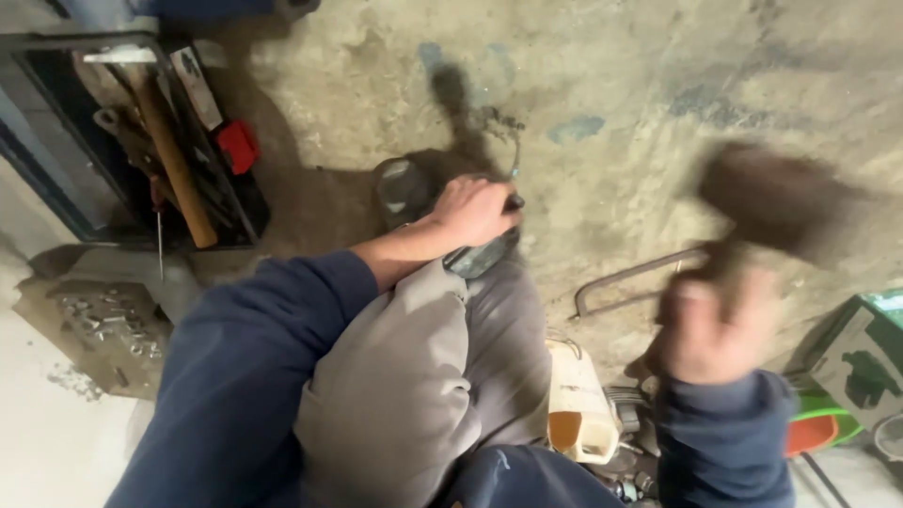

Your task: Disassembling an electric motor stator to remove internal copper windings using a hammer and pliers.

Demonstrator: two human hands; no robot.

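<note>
The left hand is closed in a fist around a slim dark tool, holding it point-down against the concrete floor just ahead of the person's knee, beside a dark round part that sits in shadow to the left of the knuckles. The right hand is raised well off to the right, gripping the handle of a mallet with a dark, bulky head; both are blurred with motion, so the fingers cannot be made out singly, but the grip is plainly shut on the handle. The mallet head hangs above and to the right of the left fist, well apart from the held tool. Between the two hands, on the floor, lies a bent metal bar. Near the right forearm sits a white and orange machine casing. At far right a green box stands at the frame's edge. At upper left an open dark toolbox holds a wooden-handled tool and a red piece.
</note>
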